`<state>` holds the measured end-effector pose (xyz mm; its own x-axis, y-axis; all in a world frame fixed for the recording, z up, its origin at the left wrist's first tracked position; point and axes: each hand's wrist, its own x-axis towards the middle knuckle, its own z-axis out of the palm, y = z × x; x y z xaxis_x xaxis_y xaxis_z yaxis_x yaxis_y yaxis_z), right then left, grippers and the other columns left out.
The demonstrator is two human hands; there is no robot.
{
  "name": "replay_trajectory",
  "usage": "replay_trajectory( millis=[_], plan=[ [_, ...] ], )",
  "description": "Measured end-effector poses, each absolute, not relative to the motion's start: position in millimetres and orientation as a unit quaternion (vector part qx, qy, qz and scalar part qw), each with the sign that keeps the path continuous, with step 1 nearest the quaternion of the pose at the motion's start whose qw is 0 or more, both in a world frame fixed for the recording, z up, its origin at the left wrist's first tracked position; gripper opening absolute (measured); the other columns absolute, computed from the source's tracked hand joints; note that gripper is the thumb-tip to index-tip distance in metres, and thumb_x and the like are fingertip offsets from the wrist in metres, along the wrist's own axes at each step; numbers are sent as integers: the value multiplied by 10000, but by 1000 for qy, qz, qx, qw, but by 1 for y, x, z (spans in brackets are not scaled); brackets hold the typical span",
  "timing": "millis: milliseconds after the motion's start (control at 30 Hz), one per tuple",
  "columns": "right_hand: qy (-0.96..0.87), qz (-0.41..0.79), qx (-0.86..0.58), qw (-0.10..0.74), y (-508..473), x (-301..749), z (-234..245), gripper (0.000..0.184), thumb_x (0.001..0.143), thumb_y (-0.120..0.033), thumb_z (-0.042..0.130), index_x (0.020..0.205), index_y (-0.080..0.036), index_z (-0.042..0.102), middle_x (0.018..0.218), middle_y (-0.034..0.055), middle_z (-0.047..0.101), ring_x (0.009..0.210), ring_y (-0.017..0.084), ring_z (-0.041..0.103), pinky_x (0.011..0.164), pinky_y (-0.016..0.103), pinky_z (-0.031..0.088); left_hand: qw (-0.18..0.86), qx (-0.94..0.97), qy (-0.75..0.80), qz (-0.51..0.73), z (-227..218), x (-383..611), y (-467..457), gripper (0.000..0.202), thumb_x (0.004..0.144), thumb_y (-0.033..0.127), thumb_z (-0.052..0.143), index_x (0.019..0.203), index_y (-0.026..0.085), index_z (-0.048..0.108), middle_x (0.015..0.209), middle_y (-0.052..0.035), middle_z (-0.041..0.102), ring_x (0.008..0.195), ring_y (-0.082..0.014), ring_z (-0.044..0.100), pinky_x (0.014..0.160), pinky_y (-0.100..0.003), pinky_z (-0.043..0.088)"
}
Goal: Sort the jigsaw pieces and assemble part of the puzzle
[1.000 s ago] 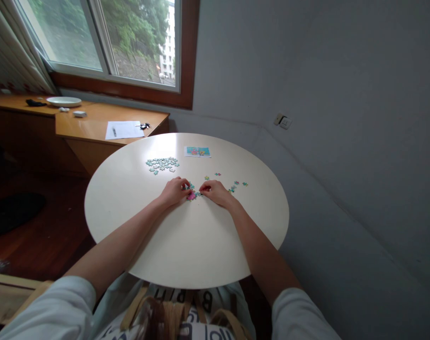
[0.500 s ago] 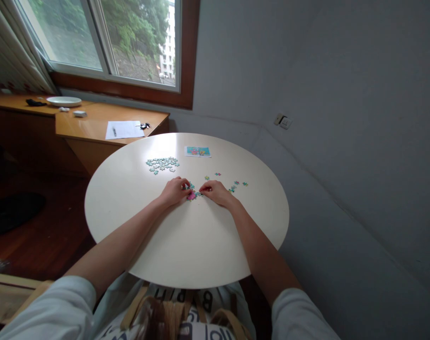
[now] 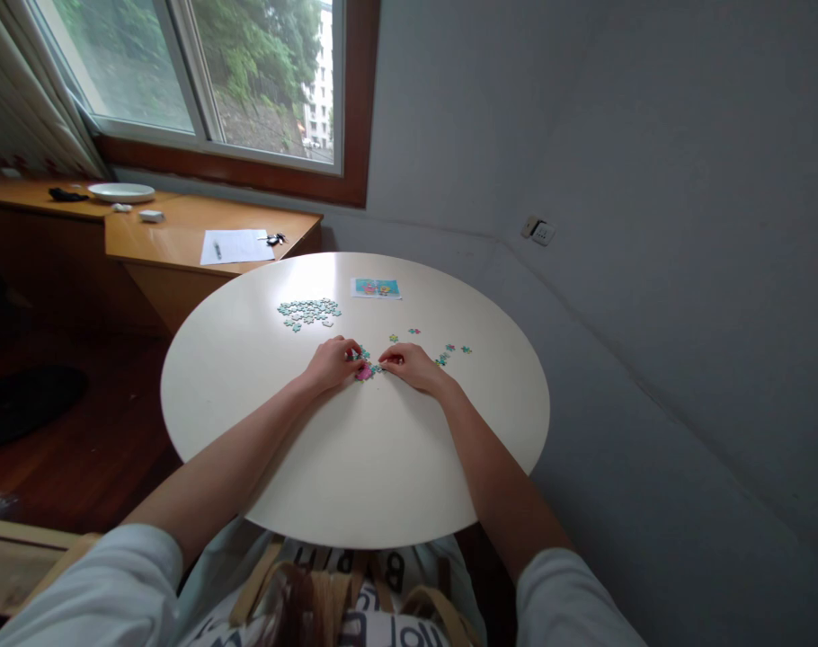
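A small section of joined jigsaw pieces [image 3: 364, 371], pink and teal, lies flat at the middle of the round white table [image 3: 368, 467]. My left hand [image 3: 333, 363] rests at its left side, fingers curled and closed on its edge, hiding part of it. On the other side, my right hand [image 3: 413, 367] is closed in a pinch at a small jigsaw piece [image 3: 380, 367] by the section's right edge. Fingertips partly cover that piece, so I cannot tell whether it is joined. Several loose jigsaw pieces [image 3: 442, 358] lie just beyond my right hand.
A heap of teal jigsaw pieces [image 3: 309, 312] lies at the table's back left. Beside it is a colourful picture card [image 3: 376, 288]. A wooden desk [image 3: 180, 235] under the window carries a paper sheet [image 3: 234, 247], keys [image 3: 275, 240] and a white plate [image 3: 121, 192].
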<state>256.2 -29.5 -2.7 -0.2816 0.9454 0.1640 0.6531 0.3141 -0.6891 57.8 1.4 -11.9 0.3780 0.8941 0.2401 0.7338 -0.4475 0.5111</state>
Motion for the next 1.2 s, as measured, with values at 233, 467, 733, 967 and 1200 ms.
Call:
replay_trajectory(
  millis=[233,467,733,967,1200],
  plan=[
    [-756,276,-524,279,-31,260,-2,168,709,-190,660,855,-140,726,740,14,613,673,107,526,648,228,416,164,814,498,249,-12,58,2,185,735,307,638,882,210,694,800,-21,578,709,-159,558,692,-271,436],
    [-749,299,-523,277,-34,262,2,175,689,-195,670,842,-135,731,730,19,631,673,113,536,639,225,423,163,815,497,249,-12,57,2,174,734,300,638,873,211,692,797,-23,572,705,-160,555,686,-274,433],
    [-754,300,-516,273,-36,263,4,184,678,-181,672,841,-128,738,746,29,644,672,115,548,640,228,426,162,816,498,243,-11,58,2,180,735,306,639,874,207,693,797,-26,578,718,-169,560,706,-283,429],
    [-756,295,-514,277,-36,262,3,178,678,-192,681,837,-134,737,727,19,636,661,110,538,632,224,419,166,817,494,247,-11,57,2,181,739,308,635,878,206,691,803,-28,575,718,-167,556,703,-282,431],
    [-755,296,-517,275,-35,262,3,175,679,-198,683,835,-138,736,725,17,626,665,110,534,632,223,420,168,816,493,250,-10,57,0,171,739,303,637,871,207,690,800,-29,576,715,-166,556,693,-280,433]
  ],
)
